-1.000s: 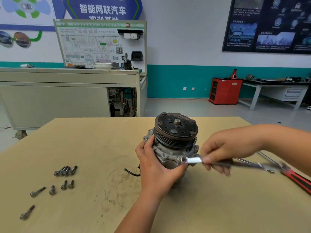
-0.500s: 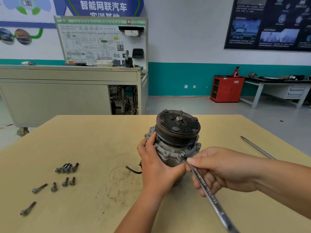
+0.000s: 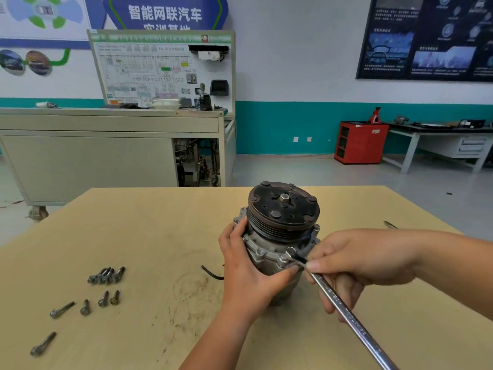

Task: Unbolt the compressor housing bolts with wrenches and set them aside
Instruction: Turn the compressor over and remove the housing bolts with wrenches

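A grey compressor (image 3: 269, 252) with a dark pulley (image 3: 283, 206) on top stands upright near the middle of the tan table (image 3: 149, 225). My left hand (image 3: 248, 273) grips its housing from the left and front. My right hand (image 3: 357, 265) holds a long silver wrench (image 3: 346, 313), whose head sits on a bolt (image 3: 291, 251) at the front right of the housing flange. The wrench handle runs down to the lower right, out of the frame. Several removed bolts (image 3: 106, 275) lie on the table at the left.
More loose bolts (image 3: 62, 308) lie toward the table's left front edge. A black wire (image 3: 212, 273) trails from the compressor's left side. A thin metal tool tip (image 3: 390, 224) shows past my right forearm. A grey bench (image 3: 106, 129) stands behind the table.
My right hand swung the wrench handle from pointing right to pointing toward me at the lower right, with the head staying on the flange bolt. My left hand kept its hold on the housing.
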